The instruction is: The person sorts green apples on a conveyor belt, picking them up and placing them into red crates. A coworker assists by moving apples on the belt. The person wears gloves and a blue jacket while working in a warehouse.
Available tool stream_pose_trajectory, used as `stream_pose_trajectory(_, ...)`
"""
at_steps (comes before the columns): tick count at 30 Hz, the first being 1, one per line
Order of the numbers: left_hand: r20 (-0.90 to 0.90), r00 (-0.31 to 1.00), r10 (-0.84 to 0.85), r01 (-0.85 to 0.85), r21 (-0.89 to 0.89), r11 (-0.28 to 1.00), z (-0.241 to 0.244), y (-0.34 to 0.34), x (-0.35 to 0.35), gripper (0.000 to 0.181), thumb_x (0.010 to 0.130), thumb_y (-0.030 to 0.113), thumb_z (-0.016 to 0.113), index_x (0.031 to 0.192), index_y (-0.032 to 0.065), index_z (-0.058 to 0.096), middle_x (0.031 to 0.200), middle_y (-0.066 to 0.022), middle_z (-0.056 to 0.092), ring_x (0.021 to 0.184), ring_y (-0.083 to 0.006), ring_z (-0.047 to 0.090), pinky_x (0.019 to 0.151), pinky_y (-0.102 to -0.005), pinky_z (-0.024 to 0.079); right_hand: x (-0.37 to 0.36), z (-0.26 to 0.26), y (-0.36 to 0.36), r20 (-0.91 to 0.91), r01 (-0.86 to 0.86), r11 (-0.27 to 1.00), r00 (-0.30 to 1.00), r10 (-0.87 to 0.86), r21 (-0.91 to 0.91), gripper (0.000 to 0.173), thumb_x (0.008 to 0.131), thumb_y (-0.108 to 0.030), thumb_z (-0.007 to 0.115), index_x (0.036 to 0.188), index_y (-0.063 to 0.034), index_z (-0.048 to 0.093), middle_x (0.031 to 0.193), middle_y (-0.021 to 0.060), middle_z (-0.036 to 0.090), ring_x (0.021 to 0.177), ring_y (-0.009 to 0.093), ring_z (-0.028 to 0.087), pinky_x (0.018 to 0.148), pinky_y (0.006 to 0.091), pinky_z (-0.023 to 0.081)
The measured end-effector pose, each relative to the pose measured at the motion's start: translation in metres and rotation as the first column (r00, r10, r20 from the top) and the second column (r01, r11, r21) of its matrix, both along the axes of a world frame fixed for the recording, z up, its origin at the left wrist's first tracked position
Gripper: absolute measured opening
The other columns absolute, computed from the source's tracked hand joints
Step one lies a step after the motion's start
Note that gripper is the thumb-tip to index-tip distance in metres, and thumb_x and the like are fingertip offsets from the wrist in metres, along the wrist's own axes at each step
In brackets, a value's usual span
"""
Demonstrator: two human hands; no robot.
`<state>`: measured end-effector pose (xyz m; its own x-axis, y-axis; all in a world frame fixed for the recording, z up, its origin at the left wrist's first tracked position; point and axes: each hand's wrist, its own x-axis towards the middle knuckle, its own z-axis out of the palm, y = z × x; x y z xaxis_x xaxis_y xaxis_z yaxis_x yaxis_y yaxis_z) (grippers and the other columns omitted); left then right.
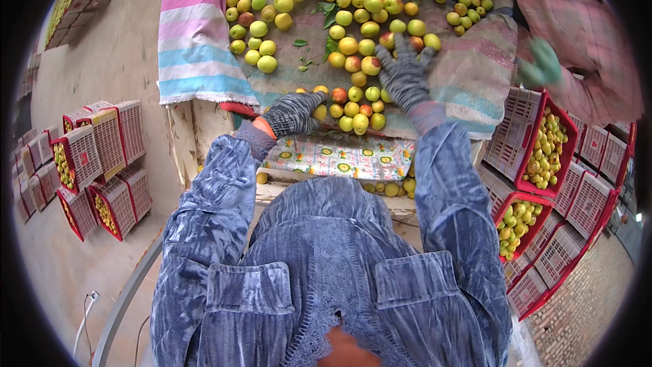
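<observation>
Round yellow-green fruits (373,3), some blushed red, lie loose across a cloth-covered table (300,79). My right hand (406,74), in a grey knit glove, is spread palm down at the right side of the fruits. Its fingertips touch or overlap several of them. My left hand (291,113), gloved alike, rests near the front edge with its fingers against a yellow fruit (319,112); whether it grips the fruit is hidden. Between my hands sits a tight cluster of fruits (351,108). Green leaves (330,16) lie among the fruits farther back.
A co-worker's green-gloved hand (542,63) is blurred at right, by a plaid sleeve (580,25). Fruit-filled red-and-white crates (512,132) are stacked at right; more crates (109,142) stand at left. A striped cloth (196,46) hangs over the table's left side. Flowered cloth (341,157) lies before me.
</observation>
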<state>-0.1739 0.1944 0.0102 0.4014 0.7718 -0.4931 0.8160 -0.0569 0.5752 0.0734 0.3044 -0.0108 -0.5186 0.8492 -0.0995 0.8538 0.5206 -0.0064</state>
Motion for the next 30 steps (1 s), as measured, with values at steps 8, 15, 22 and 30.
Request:
stream_pose_trajectory(8, -0.172, 0.984, 0.05, -0.002, 0.269, 0.963, 0.011, 0.071, 0.004, 0.052, 0.078, 0.047, 0.064, 0.116, 0.0124, 0.058, 0.115, -0.0169, 0.056, 0.114, -0.0342, 0.05, 0.095, -0.0434, 0.042, -0.014, 0.019, -0.08, -0.357, -0.198, 0.973, 0.923, 0.144, -0.12, 0.036, 0.077, -0.02, 0.059, 0.113, -0.0132, 0.057, 0.124, 0.0115, 0.051, 0.118, 0.032, 0.045, 0.104, 0.0554, 0.023)
stream_pose_trajectory(15, -0.197, 0.959, 0.203, -0.097, 0.445, 0.89, 0.0, 0.21, 0.009, 0.05, 0.082, 0.034, 0.06, 0.128, 0.0187, 0.048, 0.124, -0.0176, 0.051, 0.113, -0.0376, 0.05, 0.09, -0.0451, 0.044, 0.009, 0.008, 0.057, -0.448, 0.219, 0.976, 0.874, -0.186, 0.021, 0.036, 0.081, -0.021, 0.053, 0.115, -0.0089, 0.058, 0.113, 0.0154, 0.059, 0.109, 0.031, 0.052, 0.097, 0.0426, 0.038)
stream_pose_trajectory(22, -0.179, 0.974, 0.138, -0.042, 0.455, 0.889, -0.029, 0.136, 0.015, 0.043, 0.086, 0.016, 0.047, 0.128, 0.017, 0.046, 0.11, -0.0149, 0.057, 0.1, -0.0337, 0.057, 0.082, -0.0449, 0.047, -0.049, 0.009, 0.082, -0.116, 0.168, 0.954, 0.973, -0.201, -0.249, 0.042, 0.081, -0.021, 0.062, 0.121, -0.0139, 0.053, 0.132, 0.0182, 0.045, 0.117, 0.037, 0.048, 0.099, 0.0417, 0.041)
stream_pose_trajectory(30, 0.232, 0.92, 0.316, -0.386, 0.387, 0.838, -0.032, 0.065, -0.001, 0.044, 0.087, 0.018, 0.055, 0.13, 0.0153, 0.046, 0.091, -0.0106, 0.065, 0.081, -0.0244, 0.064, 0.07, -0.0363, 0.052, -0.053, -0.015, 0.071, -0.683, 0.213, 0.787, 0.4, -0.611, -0.579, 0.035, 0.088, -0.024, 0.056, 0.116, -0.0043, 0.054, 0.107, 0.0138, 0.059, 0.097, 0.025, 0.057, 0.089, 0.0329, 0.045)
